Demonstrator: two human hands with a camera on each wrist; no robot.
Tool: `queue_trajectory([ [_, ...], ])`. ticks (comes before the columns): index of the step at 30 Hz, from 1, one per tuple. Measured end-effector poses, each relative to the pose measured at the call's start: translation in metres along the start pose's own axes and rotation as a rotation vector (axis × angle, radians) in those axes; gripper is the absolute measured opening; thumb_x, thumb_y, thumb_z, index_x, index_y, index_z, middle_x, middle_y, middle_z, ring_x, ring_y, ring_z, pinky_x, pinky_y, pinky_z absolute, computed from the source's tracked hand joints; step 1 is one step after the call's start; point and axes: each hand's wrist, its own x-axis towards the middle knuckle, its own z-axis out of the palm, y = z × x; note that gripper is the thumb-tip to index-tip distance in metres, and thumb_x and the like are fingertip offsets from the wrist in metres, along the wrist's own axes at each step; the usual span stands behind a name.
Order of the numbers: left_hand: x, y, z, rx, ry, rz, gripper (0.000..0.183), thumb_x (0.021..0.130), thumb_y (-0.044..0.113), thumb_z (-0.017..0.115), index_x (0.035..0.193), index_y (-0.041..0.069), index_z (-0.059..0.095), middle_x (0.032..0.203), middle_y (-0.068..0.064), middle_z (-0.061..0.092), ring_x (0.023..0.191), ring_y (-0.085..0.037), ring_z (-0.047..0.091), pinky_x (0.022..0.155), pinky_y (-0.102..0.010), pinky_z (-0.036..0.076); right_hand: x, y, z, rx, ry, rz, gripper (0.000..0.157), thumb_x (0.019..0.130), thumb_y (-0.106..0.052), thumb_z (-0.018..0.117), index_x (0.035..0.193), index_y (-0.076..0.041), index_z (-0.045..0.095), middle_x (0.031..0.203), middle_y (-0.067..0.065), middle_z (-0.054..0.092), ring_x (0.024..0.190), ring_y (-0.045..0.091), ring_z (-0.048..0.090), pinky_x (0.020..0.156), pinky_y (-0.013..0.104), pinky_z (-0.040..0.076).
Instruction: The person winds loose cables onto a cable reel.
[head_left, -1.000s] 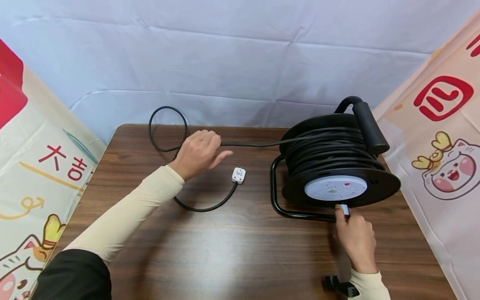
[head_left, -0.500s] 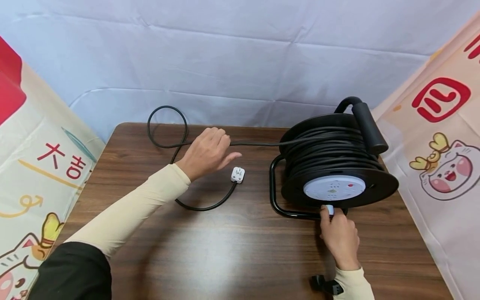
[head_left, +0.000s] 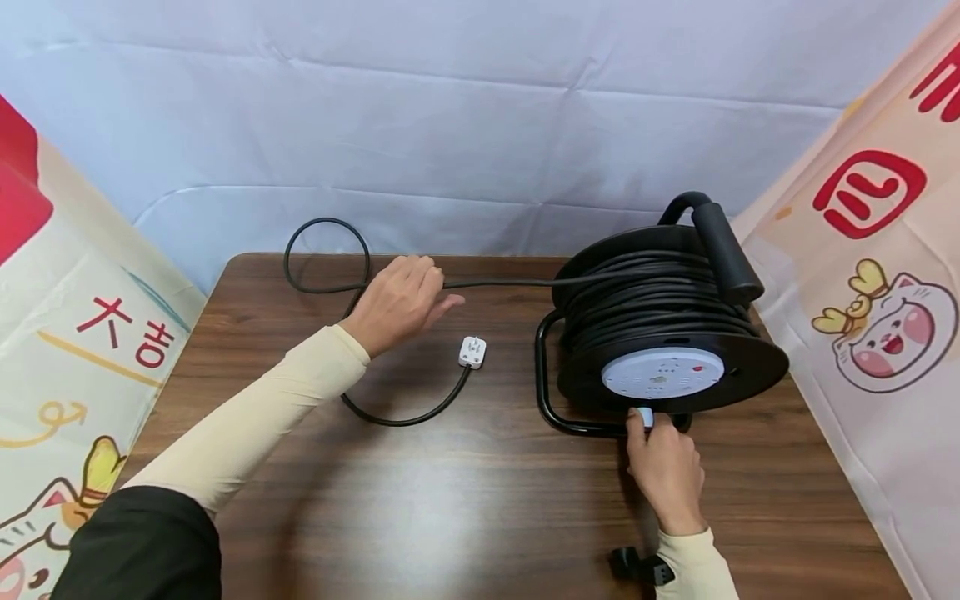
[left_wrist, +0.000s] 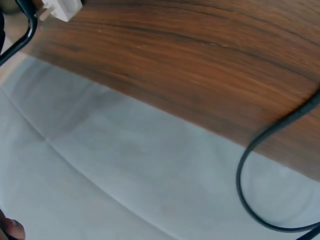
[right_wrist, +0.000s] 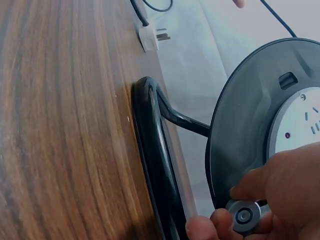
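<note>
A black cable reel stands at the right of the table, with a white socket panel on its front disc. Below the panel, my right hand grips the pale-ended winding knob, thumb on top. The black cable runs taut leftward from the drum into my left hand, whose fingers curl round it while the thumb sticks out. Past that hand the cable makes a loop and curves forward to a white plug, pins upward. In the left wrist view only fingertips show.
The reel stands on a black tube frame and has a thick carrying handle on top. A pale cloth hangs behind the wooden table, with printed cloths at both sides.
My right hand has moved left with the knob along the bottom of the front disc. My left hand shifted slightly right, then back left, still holding the cable.
</note>
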Motion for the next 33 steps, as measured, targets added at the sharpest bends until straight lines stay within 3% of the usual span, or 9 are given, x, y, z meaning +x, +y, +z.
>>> queue_trajectory([
  [11,-0.030,-0.022,-0.009,0.030,0.011,-0.055,0.040,0.081,0.031,0.068,0.071,0.004,0.041,0.064,-0.007,0.034,0.053,-0.022,0.033,0.053,-0.035,0.037,-0.007,-0.015,0.010,0.030,-0.024,-0.087,0.048,0.095,-0.046,0.035,0.079,-0.006,0.057,0.040,-0.010,0.051,0.057,0.031,0.061,0.054,0.051,0.043],
  [19,-0.033,-0.028,-0.013,0.059,-0.008,-0.044,0.039,0.081,0.032,0.068,0.072,0.003,0.043,0.066,-0.008,0.036,0.055,-0.023,0.035,0.058,-0.036,0.040,-0.011,-0.026,0.013,0.076,-0.066,-0.103,0.048,0.094,-0.047,0.035,0.079,-0.007,0.057,0.040,-0.009,0.051,0.052,0.018,0.057,0.060,0.046,0.045],
  [28,-0.034,-0.026,-0.014,0.075,-0.020,-0.062,0.040,0.087,0.036,0.058,0.072,0.003,0.043,0.065,-0.008,0.037,0.056,-0.026,0.040,0.056,-0.036,0.039,-0.011,-0.027,0.015,0.084,-0.037,-0.119,0.047,0.094,-0.046,0.035,0.076,-0.009,0.055,0.039,-0.009,0.049,0.049,0.017,0.054,0.052,0.042,0.043],
  [33,-0.033,-0.024,-0.014,0.074,-0.023,-0.060,0.041,0.088,0.037,0.057,0.070,0.003,0.043,0.065,-0.009,0.038,0.056,-0.026,0.041,0.056,-0.037,0.040,-0.010,-0.028,0.018,0.139,-0.081,-0.114,0.046,0.094,-0.047,0.036,0.076,-0.010,0.056,0.040,-0.007,0.051,0.046,0.013,0.053,0.054,0.037,0.044],
])
